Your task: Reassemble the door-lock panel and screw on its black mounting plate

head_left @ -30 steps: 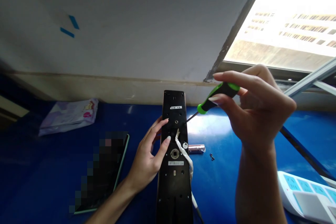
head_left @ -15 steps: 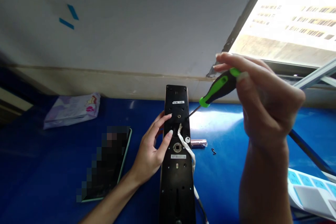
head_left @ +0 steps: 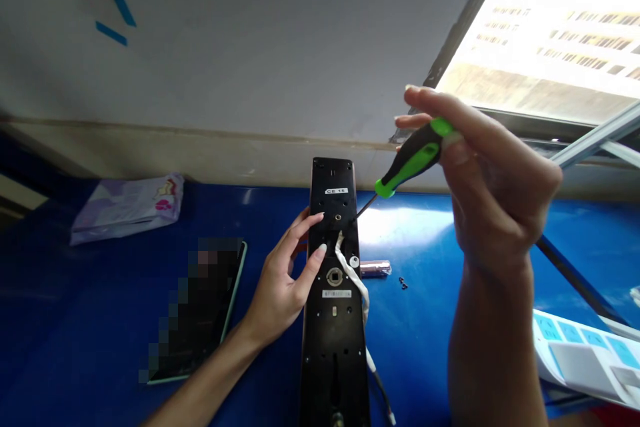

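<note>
A long black panel (head_left: 334,340), which looks like the back of a door lock, rests on the blue table with a "CE 16" label near its far end. My left hand (head_left: 287,277) grips its left edge, thumb and fingers on the face. In my right hand (head_left: 493,173) is a screwdriver (head_left: 410,159) with a green and black handle, held between thumb and fingers. The screwdriver's tip meets the panel near its upper right edge; the exact contact spot is too small to tell. A white-wrapped cable (head_left: 354,277) comes out of the panel and trails down its right side.
Several small dark screws (head_left: 403,283) lie right of the panel, near a pinkish wrapped cylinder (head_left: 376,269). A dark tablet-like device (head_left: 207,320) and a purple-white packet (head_left: 127,207) lie to the left. A white and blue item (head_left: 583,360) sits at right. Behind is a wall (head_left: 250,47).
My right hand has turned slightly on the screwdriver's handle, the green patch now facing differently. The whole view has shifted a little; my left hand stays on the panel.
</note>
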`<state>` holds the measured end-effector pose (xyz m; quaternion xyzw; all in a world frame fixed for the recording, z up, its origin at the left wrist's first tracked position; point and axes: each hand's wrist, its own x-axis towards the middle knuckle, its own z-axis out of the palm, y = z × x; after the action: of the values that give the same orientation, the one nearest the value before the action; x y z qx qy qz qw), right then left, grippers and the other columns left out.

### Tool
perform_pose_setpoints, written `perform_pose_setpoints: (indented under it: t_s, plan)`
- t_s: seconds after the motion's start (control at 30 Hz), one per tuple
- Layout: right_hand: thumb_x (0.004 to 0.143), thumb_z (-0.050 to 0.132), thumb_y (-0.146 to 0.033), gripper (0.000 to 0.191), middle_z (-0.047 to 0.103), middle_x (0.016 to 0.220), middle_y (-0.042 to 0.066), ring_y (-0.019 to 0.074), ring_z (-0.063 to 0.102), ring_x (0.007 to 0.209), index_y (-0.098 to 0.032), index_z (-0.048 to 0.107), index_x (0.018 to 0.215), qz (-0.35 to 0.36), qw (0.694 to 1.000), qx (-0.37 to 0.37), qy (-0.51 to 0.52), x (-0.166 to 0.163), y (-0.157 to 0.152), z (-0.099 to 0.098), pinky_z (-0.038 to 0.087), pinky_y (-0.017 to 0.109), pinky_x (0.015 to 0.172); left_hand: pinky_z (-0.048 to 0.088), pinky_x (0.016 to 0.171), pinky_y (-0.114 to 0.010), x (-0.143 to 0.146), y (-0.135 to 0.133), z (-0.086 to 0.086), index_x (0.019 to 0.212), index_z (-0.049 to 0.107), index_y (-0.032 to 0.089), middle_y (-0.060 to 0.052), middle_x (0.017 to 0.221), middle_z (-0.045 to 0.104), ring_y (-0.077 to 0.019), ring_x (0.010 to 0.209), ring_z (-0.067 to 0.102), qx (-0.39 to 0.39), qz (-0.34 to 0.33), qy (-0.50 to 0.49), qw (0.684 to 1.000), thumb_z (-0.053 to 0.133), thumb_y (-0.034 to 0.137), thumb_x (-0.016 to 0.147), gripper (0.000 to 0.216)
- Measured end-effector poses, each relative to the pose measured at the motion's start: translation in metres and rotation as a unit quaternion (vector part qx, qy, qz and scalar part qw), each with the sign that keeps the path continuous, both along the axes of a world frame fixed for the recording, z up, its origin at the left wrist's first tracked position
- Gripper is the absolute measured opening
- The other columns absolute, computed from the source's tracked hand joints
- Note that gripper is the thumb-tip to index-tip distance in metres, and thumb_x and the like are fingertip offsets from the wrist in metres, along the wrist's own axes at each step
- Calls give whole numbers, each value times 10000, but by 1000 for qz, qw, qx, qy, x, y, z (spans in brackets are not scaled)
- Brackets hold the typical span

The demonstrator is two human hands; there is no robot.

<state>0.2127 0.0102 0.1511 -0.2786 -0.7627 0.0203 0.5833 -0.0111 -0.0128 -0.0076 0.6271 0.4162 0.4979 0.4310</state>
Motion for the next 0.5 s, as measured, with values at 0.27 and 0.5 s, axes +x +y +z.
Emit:
perform_pose_setpoints:
  t_s: [0.27, 0.5]
  plan:
    - [852, 897, -336, 382, 760, 869, -18, 237, 719, 830, -467, 808, 1200, -93, 993, 66, -8, 3, -3, -1, 666, 423, 675, 505, 1200, -473, 0, 0, 1, 1448, 633, 330, -81, 1460, 673, -313, 1400, 627, -8, -1, -3, 1000, 666, 434, 1025, 436]
    - [996, 656, -170, 423, 795, 1301, -46, 280, 792, 1093, -438, 765, 1304, -16, 999, -29, -2, 1, -10, 2, 668, 532, 980, 509, 1195, -471, 1, 0, 2, 1447, 631, 310, -94, 1505, 646, -313, 1380, 642, -10, 0, -3, 1000, 654, 459, 1029, 444]
